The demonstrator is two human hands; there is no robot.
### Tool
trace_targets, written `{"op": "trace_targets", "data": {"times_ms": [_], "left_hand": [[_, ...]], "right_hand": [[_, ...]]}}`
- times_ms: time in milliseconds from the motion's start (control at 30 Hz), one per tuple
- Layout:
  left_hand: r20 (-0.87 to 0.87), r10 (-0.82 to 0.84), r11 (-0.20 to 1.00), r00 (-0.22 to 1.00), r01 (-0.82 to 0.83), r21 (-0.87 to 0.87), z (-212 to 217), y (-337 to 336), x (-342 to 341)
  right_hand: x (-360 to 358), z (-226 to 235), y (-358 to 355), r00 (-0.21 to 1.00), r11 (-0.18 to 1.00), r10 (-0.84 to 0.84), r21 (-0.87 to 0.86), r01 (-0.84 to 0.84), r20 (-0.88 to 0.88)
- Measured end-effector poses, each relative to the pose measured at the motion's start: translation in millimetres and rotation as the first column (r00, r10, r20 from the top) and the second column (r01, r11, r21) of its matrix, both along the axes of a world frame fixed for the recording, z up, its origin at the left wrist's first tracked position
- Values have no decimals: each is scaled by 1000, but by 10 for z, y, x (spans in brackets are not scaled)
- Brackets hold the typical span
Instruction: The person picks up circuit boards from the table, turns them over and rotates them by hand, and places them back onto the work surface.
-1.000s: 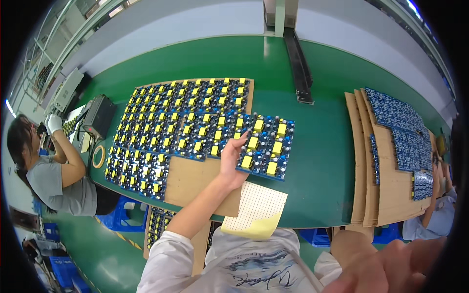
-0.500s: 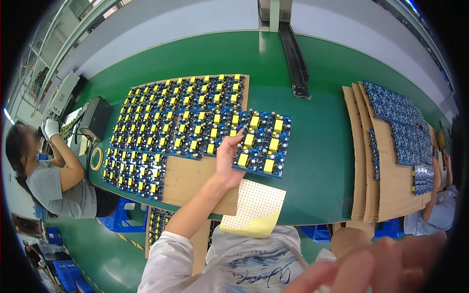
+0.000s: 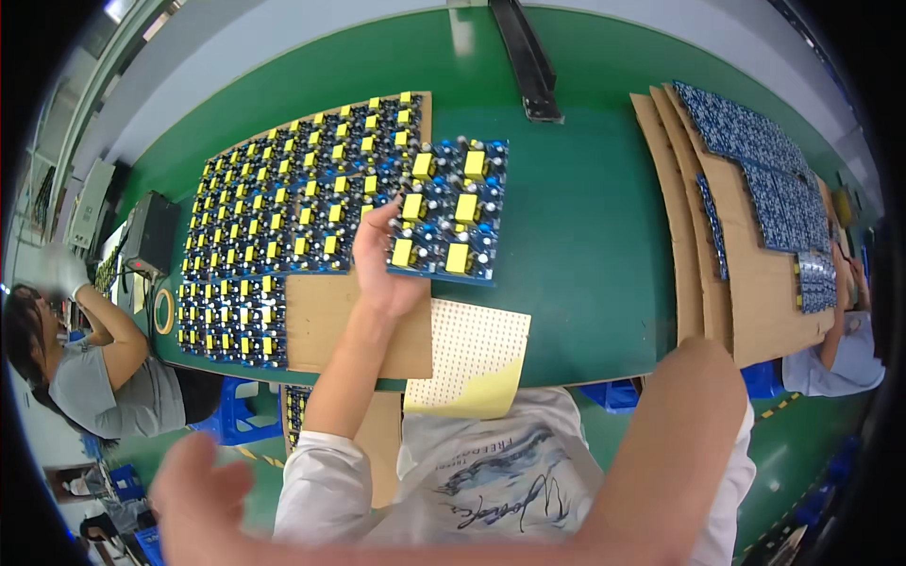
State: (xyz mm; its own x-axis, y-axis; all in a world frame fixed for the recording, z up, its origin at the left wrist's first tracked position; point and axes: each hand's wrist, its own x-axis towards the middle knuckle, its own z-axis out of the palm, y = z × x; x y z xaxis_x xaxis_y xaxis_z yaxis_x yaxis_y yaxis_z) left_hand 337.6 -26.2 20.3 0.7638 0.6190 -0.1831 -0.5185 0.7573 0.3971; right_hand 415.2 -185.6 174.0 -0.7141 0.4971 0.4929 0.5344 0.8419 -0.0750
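Observation:
My left hand [image 3: 385, 264] grips the left edge of a blue circuit board panel [image 3: 439, 231] with several yellow block components, held tilted above the table. Its fingers are closed on the edge, with the thumb on the component side. My right hand [image 3: 203, 505] is raised close in the lower left corner, its arm bent across the bottom of the view. Motion blurs its fingers, and nothing in it can be made out. Left of the held board, rows of similar boards [image 3: 274, 236] lie on a cardboard sheet [image 3: 326, 325].
A white and yellow dotted sheet [image 3: 472, 354] lies at the green table's [image 3: 585, 236] near edge. Cardboard sheets [image 3: 764, 325] bearing blue boards [image 3: 746, 123] stand at right. A black chute [image 3: 524, 61] is at the back; a tape roll [image 3: 163, 311] lies left. People sit at both sides.
My right hand has swung from the lower right to the lower left, close to the camera. The head view has shifted; the left hand still holds the board.

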Motion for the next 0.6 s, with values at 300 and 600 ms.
{"op": "trace_targets", "data": {"times_ms": [300, 600], "left_hand": [[90, -20, 1000, 996, 19, 5, -119, 81, -131], [-22, 52, 999, 998, -52, 16, -63, 47, -62]], "right_hand": [[56, -22, 105, 993, 995, 97, -23, -96, 61], [957, -890, 644, 248, 817, -469, -310, 485, -847]]}}
